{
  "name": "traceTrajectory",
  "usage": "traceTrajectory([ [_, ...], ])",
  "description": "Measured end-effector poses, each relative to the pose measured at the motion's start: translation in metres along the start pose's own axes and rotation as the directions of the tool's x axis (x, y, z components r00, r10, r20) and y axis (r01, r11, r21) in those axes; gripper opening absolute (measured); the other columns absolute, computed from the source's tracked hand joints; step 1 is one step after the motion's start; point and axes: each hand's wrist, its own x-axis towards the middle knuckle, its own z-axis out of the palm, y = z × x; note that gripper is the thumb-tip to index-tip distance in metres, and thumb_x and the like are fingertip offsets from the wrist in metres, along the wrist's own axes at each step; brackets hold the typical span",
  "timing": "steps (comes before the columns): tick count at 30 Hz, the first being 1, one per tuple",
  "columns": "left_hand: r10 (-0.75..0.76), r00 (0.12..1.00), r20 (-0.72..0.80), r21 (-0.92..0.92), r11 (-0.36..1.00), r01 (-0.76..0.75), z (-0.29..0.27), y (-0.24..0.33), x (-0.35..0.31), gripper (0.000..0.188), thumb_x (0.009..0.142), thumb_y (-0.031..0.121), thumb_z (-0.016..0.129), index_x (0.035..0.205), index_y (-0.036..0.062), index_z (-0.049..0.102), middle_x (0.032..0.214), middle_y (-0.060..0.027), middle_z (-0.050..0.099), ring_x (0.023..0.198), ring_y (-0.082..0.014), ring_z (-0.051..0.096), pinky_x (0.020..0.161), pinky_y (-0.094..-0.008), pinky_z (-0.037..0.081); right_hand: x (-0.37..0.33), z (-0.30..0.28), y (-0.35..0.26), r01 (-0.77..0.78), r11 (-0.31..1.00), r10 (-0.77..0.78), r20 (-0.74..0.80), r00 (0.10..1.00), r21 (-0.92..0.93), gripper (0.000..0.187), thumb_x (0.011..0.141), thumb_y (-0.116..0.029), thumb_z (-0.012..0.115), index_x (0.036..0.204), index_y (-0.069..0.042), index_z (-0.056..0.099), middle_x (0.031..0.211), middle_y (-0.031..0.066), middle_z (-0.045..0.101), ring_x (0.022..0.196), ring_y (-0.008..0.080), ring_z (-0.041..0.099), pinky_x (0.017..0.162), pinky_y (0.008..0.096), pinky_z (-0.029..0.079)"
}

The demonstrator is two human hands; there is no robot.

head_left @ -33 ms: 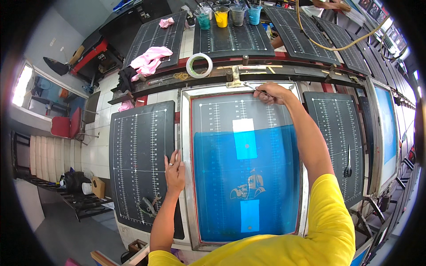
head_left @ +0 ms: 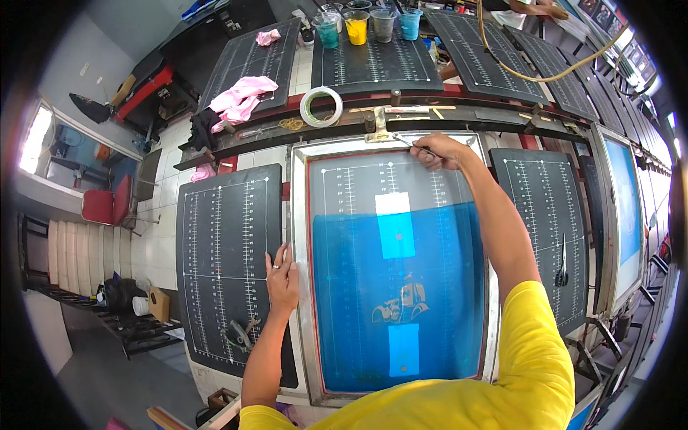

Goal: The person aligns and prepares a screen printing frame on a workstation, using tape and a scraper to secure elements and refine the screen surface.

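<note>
A silk-screen frame [head_left: 304,287] with a metal rim and blue-coated mesh lies in front of me. Near the bottom its mesh carries a pale vehicle design [head_left: 401,307], between two white tape patches that look bluish over the coating. At the frame's far edge my right hand [head_left: 438,152] is closed round a slim metal wrench [head_left: 403,137], whose end reaches the hinge clamp [head_left: 378,127]. Part of the tool is hidden by my fingers. My left hand [head_left: 282,278] lies with fingers stretched out along the frame's left side, holding nothing.
Dark marked boards [head_left: 229,258] flank the frame, with scissors [head_left: 562,269] on the right one. Beyond the rail [head_left: 487,123] stand a tape roll [head_left: 321,107], pink cloth [head_left: 244,97] and several paint cups [head_left: 357,29]. A hose [head_left: 552,77] hangs at upper right, near another person's arm [head_left: 534,8].
</note>
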Motion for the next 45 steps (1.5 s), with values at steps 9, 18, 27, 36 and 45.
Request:
traceTrajectory([
  [9, -0.022, 1.0, 0.002, -0.003, 1.0, 0.022, 0.002, -0.002, 0.0, 0.042, 0.093, 0.013, 0.044, 0.128, -0.0099, 0.053, 0.128, -0.0249, 0.056, 0.132, -0.0324, 0.044, 0.115, -0.0552, 0.01, 0.006, 0.026, 0.022, 0.081, 0.968, -0.044, -0.16, 0.986, 0.237, 0.019, 0.097, -0.02, 0.043, 0.084, -0.008, 0.049, 0.054, -0.0059, 0.034, 0.04, 0.0052, 0.025, 0.036, 0.0251, 0.017],
  [18, -0.003, 1.0, 0.021, -0.009, 1.0, 0.003, 0.0, 0.001, -0.001, 0.042, 0.094, 0.013, 0.044, 0.127, -0.0117, 0.053, 0.129, -0.0266, 0.055, 0.132, -0.0332, 0.044, 0.115, -0.055, 0.01, 0.022, 0.093, 0.046, 0.373, 0.764, -0.155, -0.41, 0.899, 0.526, 0.014, 0.094, -0.019, 0.043, 0.087, -0.007, 0.047, 0.054, -0.0032, 0.035, 0.039, 0.0086, 0.026, 0.037, 0.028, 0.017],
  [27, 0.024, 1.0, 0.012, -0.029, 0.999, -0.024, -0.001, -0.007, -0.004, 0.043, 0.094, 0.014, 0.043, 0.13, -0.0084, 0.051, 0.131, -0.0218, 0.055, 0.131, -0.0311, 0.045, 0.116, -0.0538, 0.011, 0.007, 0.089, 0.037, 0.349, 0.927, -0.24, -0.496, 0.835, 0.139, 0.023, 0.096, -0.024, 0.042, 0.086, -0.007, 0.053, 0.058, 0.0003, 0.047, 0.041, 0.009, 0.033, 0.038, 0.0271, 0.023],
  [36, 0.0, 1.0, 0.007, -0.022, 1.0, 0.0, -0.001, -0.005, -0.005, 0.043, 0.094, 0.016, 0.042, 0.13, -0.0061, 0.052, 0.131, -0.0225, 0.054, 0.128, -0.0321, 0.046, 0.116, -0.0537, 0.012, 0.009, 0.085, 0.017, 0.184, 0.979, -0.2, -0.256, 0.946, -0.084, 0.029, 0.096, -0.027, 0.045, 0.081, -0.005, 0.055, 0.053, -0.0032, 0.038, 0.041, 0.0075, 0.028, 0.038, 0.027, 0.019],
  [45, 0.014, 1.0, -0.006, -0.014, 1.0, -0.014, -0.002, -0.004, -0.005, 0.043, 0.096, 0.018, 0.041, 0.13, -0.0061, 0.052, 0.131, -0.0219, 0.055, 0.128, -0.0321, 0.047, 0.116, -0.054, 0.013, 0.013, 0.052, -0.005, 0.11, 0.988, -0.124, -0.129, 0.984, -0.11, 0.031, 0.092, -0.028, 0.051, 0.083, -0.001, 0.062, 0.051, -0.0047, 0.036, 0.041, 0.0063, 0.028, 0.04, 0.0256, 0.018],
])
